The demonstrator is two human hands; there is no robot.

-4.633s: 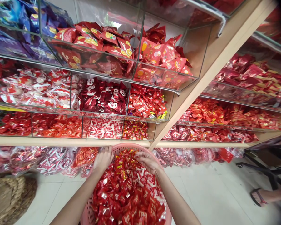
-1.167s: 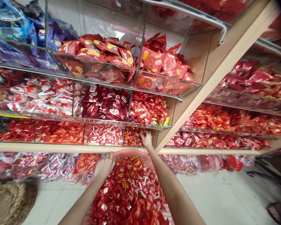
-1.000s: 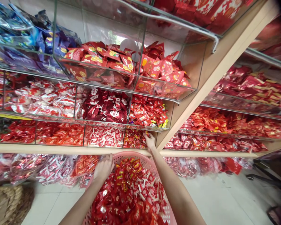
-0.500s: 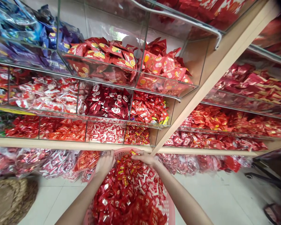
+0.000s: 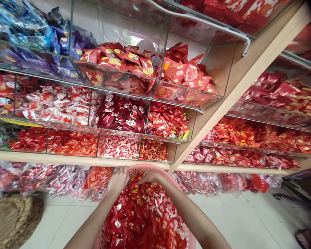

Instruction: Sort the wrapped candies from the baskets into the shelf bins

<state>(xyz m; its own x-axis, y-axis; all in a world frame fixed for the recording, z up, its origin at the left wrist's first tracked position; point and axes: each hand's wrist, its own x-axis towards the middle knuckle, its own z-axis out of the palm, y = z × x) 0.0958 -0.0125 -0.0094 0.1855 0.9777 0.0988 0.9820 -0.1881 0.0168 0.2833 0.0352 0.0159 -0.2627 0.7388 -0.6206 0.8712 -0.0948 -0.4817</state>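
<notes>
A pink perforated plastic basket (image 5: 159,168) heaped with wrapped candies stands in front of me, against the shelf's lower edge. My left hand (image 5: 118,180) is closed over its far left rim. Inside the far part of the basket, my right hand (image 5: 149,177) has its fingers together at the red-and-yellow wrapped candies (image 5: 135,189), pinching at one; the fingertips are partly hidden. Red-and-white candies (image 5: 162,204) lie to the right in the heap. Shiny red candies (image 5: 116,221) fill the left side, and orange-red packets (image 5: 168,235) lie nearest me.
A wooden shelf (image 5: 212,121) with clear-walled bins of candy rises ahead. One low bin holds red-and-yellow candies (image 5: 153,150). Bagged candies (image 5: 67,181) line the floor beneath. A woven basket (image 5: 28,221) stands at left on the tiled floor (image 5: 64,224). Dark metal legs (image 5: 292,197) are at right.
My right hand has moved left and lower into the basket, its fingertips now down at the candies. My left hand keeps its hold on the rim. The view has shifted slightly.
</notes>
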